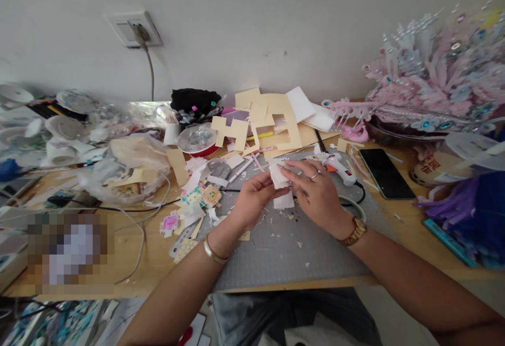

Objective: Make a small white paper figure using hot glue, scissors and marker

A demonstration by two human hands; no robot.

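Both my hands meet over a grey cutting mat (284, 251) at the table's middle. My left hand (252, 199) is closed, pinching a small white foam piece (279, 176) from the left. My right hand (317, 193), with a ring and a gold watch, grips the same piece from the right with its fingers curled over it. A second white bit (284, 200) hangs just below the piece, between the hands. A white glue gun (338, 167) lies just behind my right hand.
Cream card cut-outs (268, 120) and white foam sheets lie at the back. A black phone (385, 173) sits to the right, beside a pink jewelled headpiece (434, 83). Plastic bags, tape rolls and cables crowd the left. Paper scraps and stickers (197, 199) litter the mat's left edge.
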